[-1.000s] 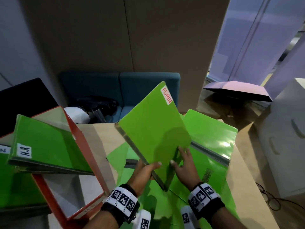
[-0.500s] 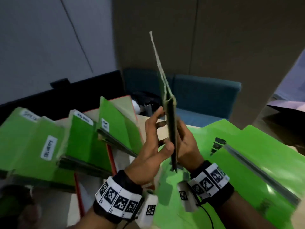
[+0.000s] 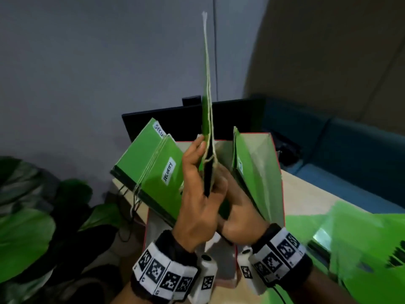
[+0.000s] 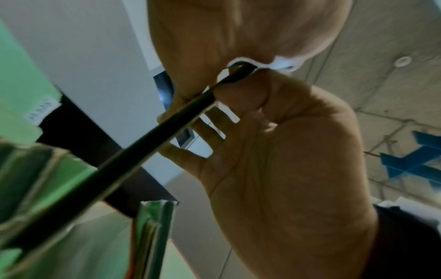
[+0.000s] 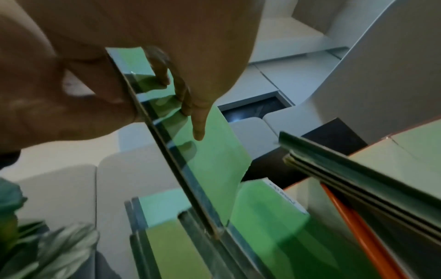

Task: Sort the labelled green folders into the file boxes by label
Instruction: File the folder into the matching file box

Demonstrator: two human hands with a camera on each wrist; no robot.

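Pale wood makes up the tabletop (image 3: 306, 194), which shows at about 3 o'clock in the head view, with a grey wall behind it, a dark monitor (image 3: 166, 119) at 12 o'clock and a teal sofa (image 3: 350, 145) toward 2 o'clock. Large plant leaves (image 3: 24, 235) fill the 8 o'clock corner. A red-edged file box (image 3: 278, 172) stands on the table at the centre of the view; green folders marked SECURITY (image 3: 153, 170) lean out to its 10 o'clock side, and further green folders (image 3: 245, 167) lean against its wall at 3 o'clock, their label too small to read. More loose green folders (image 3: 361, 238) lie blurred on the table at 4 o'clock. Between the two leaning stacks, right over the box opening, a single green folder (image 3: 207, 110) stands upright and edge-on to the camera, so its label cannot be read. The left hand (image 3: 197, 194) presses its side at 9 o'clock, fingers straight along the cover and thumb hooked against the dark spine. The right hand (image 3: 238, 213) clasps the opposite face at 3 o'clock; from the right wrist its fingers (image 5: 190, 105) lie flat on the green cover, thumb on the other side of the edge.
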